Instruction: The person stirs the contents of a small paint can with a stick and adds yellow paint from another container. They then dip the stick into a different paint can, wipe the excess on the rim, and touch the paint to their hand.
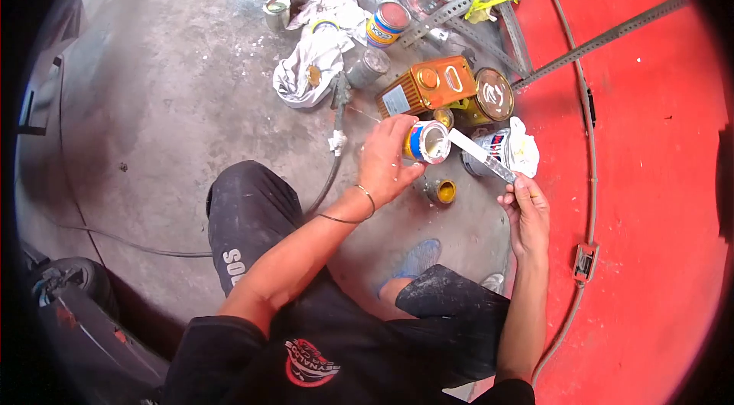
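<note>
the grey concrete floor [153, 114] is speckled with white marks. a rumpled white cloth [294, 80] lies on it, left of an orange rectangular can [428, 87]. a round can [493, 95] stands just beside that one. nearer the person are a small open tin [442, 191] of yellow stuff and a dark hose [325, 187].

The label [397, 100] on the orange can [436, 82] is illegibly small; left fingers [398, 127] partly hide the held tin [421, 142].
</note>
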`<action>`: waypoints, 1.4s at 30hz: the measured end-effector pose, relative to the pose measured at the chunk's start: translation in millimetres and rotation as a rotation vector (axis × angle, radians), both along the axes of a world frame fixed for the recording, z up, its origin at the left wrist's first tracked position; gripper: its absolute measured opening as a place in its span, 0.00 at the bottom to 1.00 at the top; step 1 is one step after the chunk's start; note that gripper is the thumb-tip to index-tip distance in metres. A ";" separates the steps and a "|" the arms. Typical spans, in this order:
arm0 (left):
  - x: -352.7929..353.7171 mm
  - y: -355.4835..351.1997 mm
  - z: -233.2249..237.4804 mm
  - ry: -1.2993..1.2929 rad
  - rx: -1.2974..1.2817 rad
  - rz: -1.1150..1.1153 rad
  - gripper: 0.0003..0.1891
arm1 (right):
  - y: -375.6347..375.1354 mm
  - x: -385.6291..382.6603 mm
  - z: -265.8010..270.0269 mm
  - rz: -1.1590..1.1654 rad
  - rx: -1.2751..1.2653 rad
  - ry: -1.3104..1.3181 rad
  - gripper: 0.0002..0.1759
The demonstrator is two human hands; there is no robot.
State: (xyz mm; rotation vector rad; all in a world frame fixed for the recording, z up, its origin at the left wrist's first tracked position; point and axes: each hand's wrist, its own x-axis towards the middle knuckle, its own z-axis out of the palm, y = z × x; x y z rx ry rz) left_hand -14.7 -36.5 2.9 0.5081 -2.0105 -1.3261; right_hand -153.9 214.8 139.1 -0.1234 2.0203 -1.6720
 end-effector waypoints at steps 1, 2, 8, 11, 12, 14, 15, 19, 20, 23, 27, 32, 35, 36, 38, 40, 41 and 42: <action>-2.6 1.0 -3.8 0.044 -0.008 -0.001 0.38 | 1.1 -1.7 -0.9 0.012 0.001 0.002 0.21; -1.3 -2.6 -7.5 0.077 -0.029 0.016 0.38 | -0.2 -1.3 2.1 0.003 0.108 0.091 0.22; 5.9 7.1 -6.5 -0.030 -0.059 0.075 0.36 | -31.6 -7.1 6.4 0.338 0.450 0.603 0.19; 19.4 6.1 -8.1 -0.161 -0.046 -0.043 0.42 | -70.0 9.0 13.0 0.713 0.424 0.841 0.12; 21.3 13.0 -13.1 -0.169 -0.084 -0.014 0.42 | -81.5 17.2 19.5 0.820 0.425 0.865 0.12; 30.0 16.5 -14.2 -0.168 -0.042 -0.029 0.42 | -108.6 41.2 29.6 0.878 0.471 0.821 0.09; 36.1 18.8 -14.5 -0.157 -0.047 -0.014 0.42 | -120.1 49.0 28.4 0.902 0.499 0.802 0.09; 60.8 11.4 -6.9 -0.119 -0.029 0.025 0.43 | -141.1 47.1 5.0 0.952 0.387 0.828 0.07; 64.6 8.9 -7.1 -0.125 -0.029 0.051 0.44 | -144.7 46.4 1.4 0.963 0.381 0.872 0.06; 70.1 3.8 -10.4 -0.130 -0.029 0.112 0.44 | -154.0 47.2 1.6 0.955 0.386 0.882 0.09; 67.7 -2.8 -14.4 -0.126 -0.039 0.165 0.45 | -160.0 50.5 0.4 0.918 0.304 1.041 0.16; 62.7 -2.9 -1.3 -0.081 -0.114 0.124 0.45 | -152.5 58.1 2.0 0.739 0.343 0.958 0.19; 55.7 2.7 5.4 -0.117 -0.121 0.054 0.46 | -134.9 32.4 -3.5 0.819 0.366 0.812 0.16; 53.2 4.7 4.6 -0.115 -0.123 0.046 0.45 | -131.4 30.0 -5.0 0.805 0.349 0.794 0.15; 46.1 12.1 1.8 -0.105 -0.121 0.022 0.45 | -121.9 26.7 -8.8 0.771 0.326 0.758 0.13; 41.6 12.6 -0.4 -0.139 -0.137 -0.014 0.43 | -115.3 24.1 -12.2 0.824 0.286 0.928 0.12; 35.1 14.4 -0.8 -0.143 -0.137 -0.050 0.43 | -108.8 22.4 -12.3 0.842 0.289 1.015 0.11; 36.4 13.5 7.7 -0.125 -0.112 -0.035 0.40 | -102.8 20.7 -12.9 0.865 0.312 1.045 0.10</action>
